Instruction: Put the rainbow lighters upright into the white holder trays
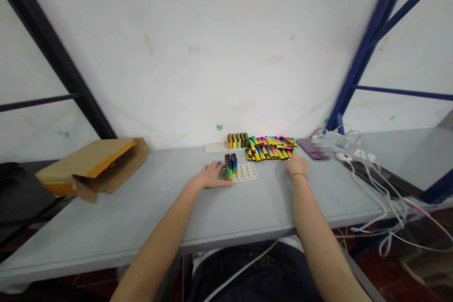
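My left hand (211,175) rests at the left end of a white tray with round holes (247,172), its thumb along the near corner and its fingers around the side. Several upright tubes, like cigarette lighters with dark tops (230,165), fill the tray's left columns, and the holes to the right are bare. At the near right edge of a pile of lighters (271,148), my right hand (296,165) is closed with its fingers bent down. Its fingertips are mostly hidden, so what they pinch does not show. The piled lighters lie on their sides in rows, coloured yellow, blue, red and pink.
Against the wall stand a second holed tray (215,147) and a block of upright lighters (238,140). A phone (314,149), a power strip (334,140) and tangled white cables (384,188) lie at right. An open cardboard box (88,163) sits at left.
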Available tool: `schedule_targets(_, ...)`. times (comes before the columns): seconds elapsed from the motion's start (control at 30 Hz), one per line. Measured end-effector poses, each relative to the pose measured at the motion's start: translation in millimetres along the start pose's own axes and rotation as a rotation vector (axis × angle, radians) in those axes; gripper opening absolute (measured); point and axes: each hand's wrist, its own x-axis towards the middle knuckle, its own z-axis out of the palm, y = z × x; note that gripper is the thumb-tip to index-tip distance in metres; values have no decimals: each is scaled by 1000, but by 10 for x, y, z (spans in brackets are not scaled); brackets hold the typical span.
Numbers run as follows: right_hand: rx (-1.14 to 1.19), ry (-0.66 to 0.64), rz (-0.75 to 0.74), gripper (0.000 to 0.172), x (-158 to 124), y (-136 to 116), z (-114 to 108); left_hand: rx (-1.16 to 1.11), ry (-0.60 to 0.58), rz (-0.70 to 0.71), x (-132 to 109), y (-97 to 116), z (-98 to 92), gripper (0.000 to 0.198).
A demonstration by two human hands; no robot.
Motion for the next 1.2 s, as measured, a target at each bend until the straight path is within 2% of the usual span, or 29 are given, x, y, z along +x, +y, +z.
schedule_targets(0.1,24,-42,-111,35,29,-22,22,6,6,4,13,-21,15,101)
schedule_targets(0.17,74,-19,-201,32,32,-71,40,7,10,8,15,-31,21,100)
schedule_targets(0.3,345,24,-452,31,-38,-240,93,5,20,19,19,-41,32,98)
schedule_targets(0.4,598,-60,-688,29,-152,-380,134,12,26,16,27,-46,40,98)
schedule_targets(0.47,721,-128,-757,33,-238,-463,153,15,29,16,32,-46,44,98)
schedule_targets(0.53,820,-242,-711,44,-317,-536,163,14,30,16,33,-41,43,99)
schedule_targets(0.6,941,-409,-570,50,-383,-597,160,9,26,11,30,-32,38,99)
schedule_targets(0.7,1155,-665,-377,48,-453,-654,134,5,13,3,21,-14,25,101)
schedule_targets(0.8,1225,-833,-283,46,-495,-661,108,4,5,-4,10,5,8,101)
schedule_targets(0.9,1261,-877,-266,47,-519,-640,110,1,8,1,2,19,-4,101)
schedule_targets(1.2,1337,-846,-176,48,-508,-614,79,6,4,-13,-13,41,-11,99)
